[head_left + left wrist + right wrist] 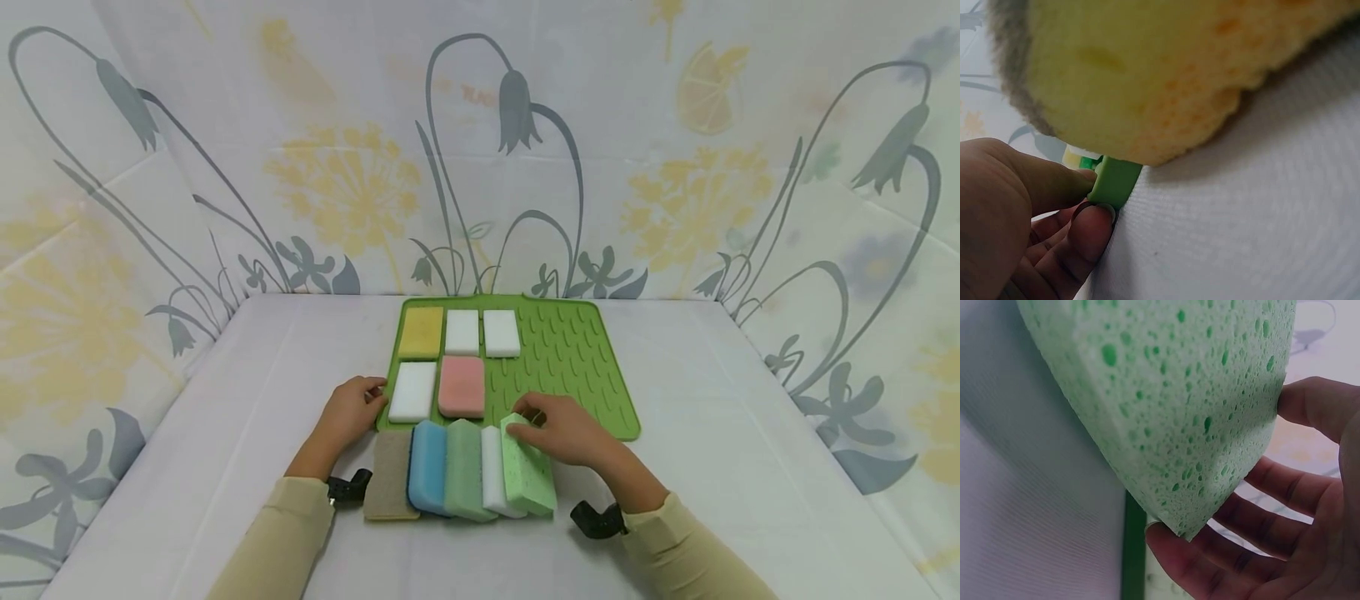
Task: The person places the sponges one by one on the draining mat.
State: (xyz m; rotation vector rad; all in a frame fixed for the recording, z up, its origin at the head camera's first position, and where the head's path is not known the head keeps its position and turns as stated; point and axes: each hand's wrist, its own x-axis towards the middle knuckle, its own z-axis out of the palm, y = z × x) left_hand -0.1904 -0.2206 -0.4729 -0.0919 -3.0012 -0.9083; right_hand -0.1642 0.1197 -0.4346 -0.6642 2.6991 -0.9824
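Note:
A light green porous sponge (pixel 527 467) leans at the right end of a row of sponges, and my right hand (pixel 562 427) grips its far end between thumb and fingers. The right wrist view shows the same sponge (pixel 1172 406) close up, fingertips at its corner. At the left edge of the green ridged mat (pixel 555 367), my left hand (pixel 348 412) pinches the rim between thumb and finger; the left wrist view shows this green rim (pixel 1116 181). In the row lie a grey-brown scouring sponge (pixel 392 475), a blue sponge (pixel 429 471), a darker green sponge (pixel 465 475) and a white sponge (pixel 492 471).
On the mat lie a yellow sponge (pixel 422 332), two white sponges (pixel 462 332) at the back, another white sponge (pixel 412 392) in front and a pink sponge (pixel 461 387). A white cloth (pixel 720 417) covers the table. Behind hangs a flower-patterned curtain (pixel 480 192).

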